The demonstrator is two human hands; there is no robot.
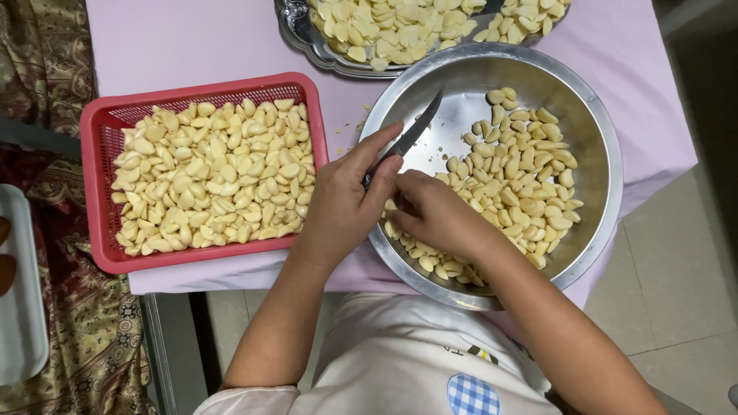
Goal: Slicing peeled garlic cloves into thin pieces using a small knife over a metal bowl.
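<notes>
My left hand (pixel 342 204) is shut on a small knife (pixel 419 127), its dark blade pointing up and right over a large steel bowl (pixel 607 154). My right hand (pixel 434 215) is closed at the bowl's near left rim, touching my left hand's fingers; it appears to pinch a garlic clove, mostly hidden by the fingers. Peeled garlic cloves (pixel 523 169) lie piled in the right and near parts of the bowl. A red plastic basket (pixel 100 123) to the left of my left hand is full of garlic cloves (pixel 215 177).
A steel tray (pixel 307 42) heaped with garlic cloves stands at the back, just behind the bowl. All rest on a table with a pink cloth (pixel 192 38). A white tray (pixel 19 307) and patterned fabric (pixel 69 46) lie at the left; tiled floor lies at the right.
</notes>
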